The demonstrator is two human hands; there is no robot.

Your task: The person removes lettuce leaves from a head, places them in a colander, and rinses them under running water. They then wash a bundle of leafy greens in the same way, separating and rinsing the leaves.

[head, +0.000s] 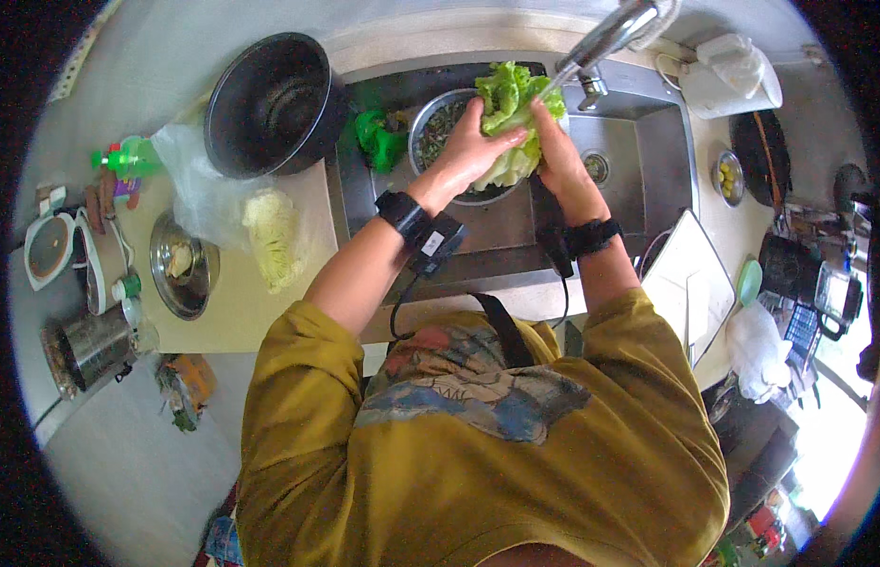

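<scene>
Both my hands hold a head of green leaf lettuce (507,106) over the sink, where water from the chrome faucet (610,39) runs onto it. My left hand (475,145) grips its left side, thumb across the pale leaves. On its right side is my right hand (553,145), the fingers against the leaves. Beneath the lettuce a round metal bowl (416,142) with dark green bits in water stands in the left part of the steel sink (482,244). A bright green plastic bag (377,140) lies left of the bowl.
On the left counter stand a large dark pot (273,106), a napa cabbage (271,237) beside a clear plastic bag (199,191), and a steel bowl (181,290). Right of the sink are a white cutting board (681,262), a knife (696,308) and a small bowl of yellow pieces (728,178).
</scene>
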